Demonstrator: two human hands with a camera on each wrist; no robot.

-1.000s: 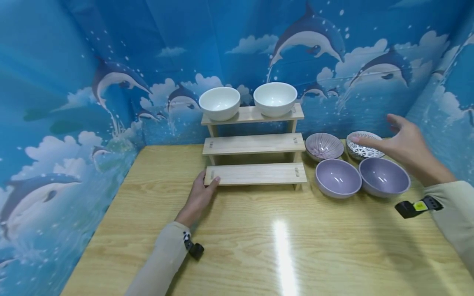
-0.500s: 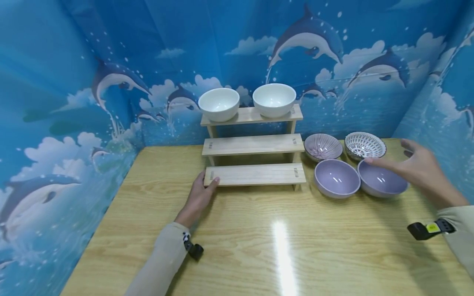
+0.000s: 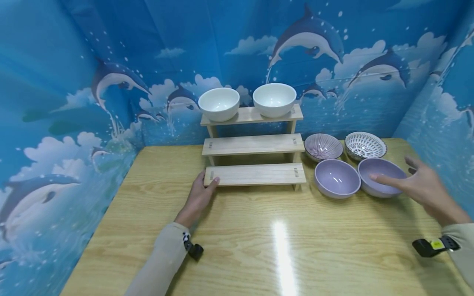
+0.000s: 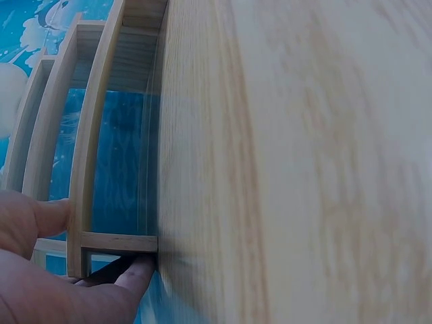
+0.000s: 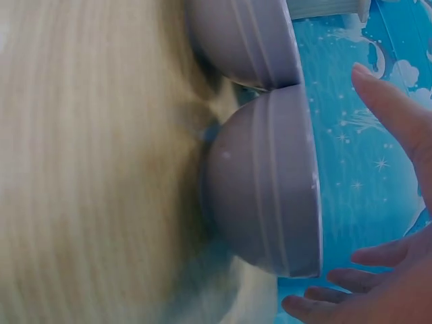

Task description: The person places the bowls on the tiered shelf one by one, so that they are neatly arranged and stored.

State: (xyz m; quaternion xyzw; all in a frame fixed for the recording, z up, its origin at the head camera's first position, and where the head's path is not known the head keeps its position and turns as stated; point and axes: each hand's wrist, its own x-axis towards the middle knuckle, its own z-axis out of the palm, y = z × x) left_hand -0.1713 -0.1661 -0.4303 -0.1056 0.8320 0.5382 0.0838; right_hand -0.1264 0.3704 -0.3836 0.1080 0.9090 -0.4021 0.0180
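Observation:
A three-tier wooden stand (image 3: 255, 174) sits against the back of the table. My left hand (image 3: 198, 197) grips the left end of its lowest step; in the left wrist view the thumb lies on top of the board (image 4: 84, 148) and fingers (image 4: 135, 277) reach round the end. At the right, my right hand (image 3: 426, 187) hovers over the right side of a purple bowl (image 3: 377, 174), thumb and fingers spread apart. The right wrist view shows that bowl (image 5: 270, 182) just beside the hand (image 5: 391, 270), with a gap between. A second purple bowl (image 3: 338, 179) stands against it on the left.
Two white bowls (image 3: 219, 105) stand on the top step. Behind the purple bowls are a striped pinkish bowl (image 3: 323, 147) and a black-and-white patterned bowl (image 3: 365, 146). A blue dolphin-print curtain (image 3: 237, 49) encloses the table (image 3: 237, 246) at the back and sides.
My right hand has moved down and toward me, from over the patterned bowl to the right-hand purple bowl. The left hand stays on the stand.

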